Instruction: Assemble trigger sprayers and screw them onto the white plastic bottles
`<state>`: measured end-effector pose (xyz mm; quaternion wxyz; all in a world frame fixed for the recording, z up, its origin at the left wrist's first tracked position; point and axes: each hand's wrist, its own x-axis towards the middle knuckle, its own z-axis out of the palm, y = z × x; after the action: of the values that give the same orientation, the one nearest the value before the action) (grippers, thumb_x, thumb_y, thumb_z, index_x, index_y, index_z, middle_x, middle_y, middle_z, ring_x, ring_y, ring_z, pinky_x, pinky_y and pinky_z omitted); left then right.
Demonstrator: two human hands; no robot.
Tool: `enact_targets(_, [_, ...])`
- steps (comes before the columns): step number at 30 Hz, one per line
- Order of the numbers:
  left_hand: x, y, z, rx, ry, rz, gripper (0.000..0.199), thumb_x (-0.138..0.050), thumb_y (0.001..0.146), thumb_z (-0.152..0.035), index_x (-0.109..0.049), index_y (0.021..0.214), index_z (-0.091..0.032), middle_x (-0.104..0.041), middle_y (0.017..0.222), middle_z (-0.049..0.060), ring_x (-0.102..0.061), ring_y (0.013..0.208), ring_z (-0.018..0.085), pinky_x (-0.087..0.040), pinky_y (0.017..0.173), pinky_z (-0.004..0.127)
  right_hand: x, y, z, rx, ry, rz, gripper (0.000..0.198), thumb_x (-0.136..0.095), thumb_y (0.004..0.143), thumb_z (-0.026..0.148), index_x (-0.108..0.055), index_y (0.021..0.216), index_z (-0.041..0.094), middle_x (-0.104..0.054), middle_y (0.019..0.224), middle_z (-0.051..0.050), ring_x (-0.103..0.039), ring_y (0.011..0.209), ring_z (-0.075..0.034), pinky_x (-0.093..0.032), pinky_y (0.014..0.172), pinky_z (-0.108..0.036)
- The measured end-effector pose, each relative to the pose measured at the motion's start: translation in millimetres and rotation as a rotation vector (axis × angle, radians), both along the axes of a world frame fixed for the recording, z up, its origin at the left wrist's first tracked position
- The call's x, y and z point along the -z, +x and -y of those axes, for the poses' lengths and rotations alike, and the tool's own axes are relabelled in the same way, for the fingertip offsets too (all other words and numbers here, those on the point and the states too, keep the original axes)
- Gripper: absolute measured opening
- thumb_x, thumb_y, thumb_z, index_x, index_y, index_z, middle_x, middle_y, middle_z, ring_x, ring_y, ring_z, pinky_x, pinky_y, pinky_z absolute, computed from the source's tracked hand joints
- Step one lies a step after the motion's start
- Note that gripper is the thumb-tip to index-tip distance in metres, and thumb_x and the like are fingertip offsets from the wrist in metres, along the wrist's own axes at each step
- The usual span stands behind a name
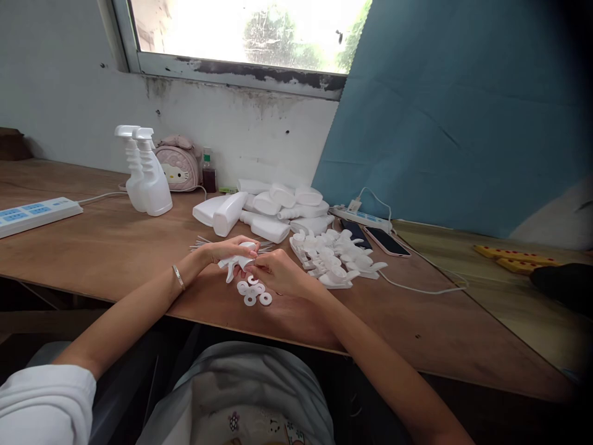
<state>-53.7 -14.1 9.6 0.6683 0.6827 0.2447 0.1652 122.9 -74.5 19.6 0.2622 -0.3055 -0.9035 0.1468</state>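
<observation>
Workshop, stained wall (259, 123), wooden table (74, 247), bottles (266, 203), spray heads (330, 262)

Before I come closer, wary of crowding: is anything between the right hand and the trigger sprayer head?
Nothing visible: the right hand is at the trigger sprayer head in the left hand; washers lie on the near side.

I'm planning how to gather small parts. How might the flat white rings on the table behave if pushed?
The white rings look thin and small, so they are probably light. Lying flat on the table, they would likely slide rather than roll. They sit bunched together, some seemingly overlapping, so nudging one may shift others.
</observation>
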Motion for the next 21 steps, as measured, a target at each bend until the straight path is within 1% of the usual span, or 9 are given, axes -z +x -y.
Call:
enact_targets(3, [-1.1, -0.1, 0.7, 0.041, -0.036, 0.007, 0.025, -0.063, 0.071, -0.033, -0.045, 0.07, -0.016, -0.06, 0.056, 0.001, -0.06, 0.043, 0.017, -0.047, 0.033, 0.021, -3.3, 0.4, 1.0, -0.04, -0.022, -0.037, 0.025, -0.05, 0.082, 0.014, -0.066, 0.063, 0.012, -0.053, 0.051, 0.003, -0.038, 0.046, -0.004, -0.03, 0.049, -0.016])
enact_targets(6, [-2.3, 0.8, 2.3, 0.022, -0.054, 0.059, 0.024, -0.061, 0.071, -0.033, -0.044, 0.07, -0.016, -0.059, 0.054, 0.001, -0.058, 0.039, 0.016, -0.044, 0.031, 0.02, -6.2, 0.9, 0.6, -0.067, -0.047, -0.068, 0.026, -0.049, 0.083, 0.015, -0.065, 0.063, 0.012, -0.052, 0.052, 0.003, -0.036, 0.046, -0.004, -0.03, 0.047, -0.016])
enact_targets(8, [-1.2, 1.3, 2.4, 0.026, -0.07, 0.097, 0.024, -0.06, 0.071, -0.033, -0.044, 0.07, -0.016, -0.059, 0.053, 0.002, -0.057, 0.038, 0.015, -0.043, 0.03, 0.02, -7.3, 1.7, -0.2, -0.073, -0.063, -0.078, 0.028, -0.049, 0.084, 0.018, -0.062, 0.06, 0.012, -0.05, 0.05, 0.003, -0.035, 0.045, -0.004, -0.029, 0.046, -0.017])
enact_targets(10, [1.4, 1.1, 1.3, 0.064, -0.096, 0.109, 0.023, -0.06, 0.071, -0.033, -0.046, 0.072, -0.015, -0.06, 0.055, 0.002, -0.057, 0.038, 0.015, -0.044, 0.031, 0.02, -7.8, 2.5, -0.7, -0.086, -0.084, -0.084, 0.033, -0.05, 0.084, 0.022, -0.057, 0.054, 0.012, -0.047, 0.048, 0.003, -0.034, 0.045, -0.004, -0.029, 0.045, -0.017])
enact_targets(12, [4.2, 0.5, -0.2, 0.1, -0.118, 0.106, 0.022, -0.059, 0.071, -0.032, -0.047, 0.073, -0.015, -0.062, 0.058, 0.004, -0.057, 0.039, 0.015, -0.045, 0.032, 0.021, -7.8, 3.2, -0.8, -0.126, -0.13, -0.095, 0.035, -0.05, 0.084, 0.025, -0.056, 0.052, 0.012, -0.049, 0.048, 0.002, -0.037, 0.046, -0.005, -0.03, 0.045, -0.017])
enact_targets(14, [5.3, 0.0, -1.0, 0.114, -0.128, 0.117, 0.02, -0.059, 0.071, -0.031, -0.047, 0.073, -0.014, -0.063, 0.06, 0.005, -0.057, 0.04, 0.016, -0.045, 0.033, 0.021, -7.8, 3.6, -1.0, -0.161, -0.184, -0.118, 0.034, -0.049, 0.085, 0.026, -0.058, 0.055, 0.011, -0.054, 0.052, 0.0, -0.042, 0.048, -0.005, -0.033, 0.046, -0.016])
enact_targets(19, [1.5, 2.1, 0.0, 0.086, -0.11, 0.168, 0.019, -0.058, 0.07, -0.03, -0.046, 0.072, -0.015, -0.063, 0.057, 0.005, -0.06, 0.044, 0.019, -0.043, 0.032, 0.021, -8.8, 4.7, -3.4, -0.139, -0.288, -0.156, 0.032, -0.05, 0.085, 0.031, -0.067, 0.069, 0.009, -0.062, 0.058, -0.003, -0.047, 0.048, -0.007, -0.036, 0.045, -0.016])
enact_targets(21, [1.0, 3.6, 0.7, 0.119, -0.113, 0.162, 0.02, -0.058, 0.069, -0.031, -0.046, 0.072, -0.015, -0.065, 0.061, 0.008, -0.061, 0.045, 0.02, -0.043, 0.031, 0.021, -8.9, 5.7, -4.3, -0.187, -0.338, -0.154, 0.033, -0.05, 0.085, 0.033, -0.068, 0.071, 0.01, -0.063, 0.059, -0.003, -0.05, 0.051, -0.008, -0.039, 0.046, -0.017])
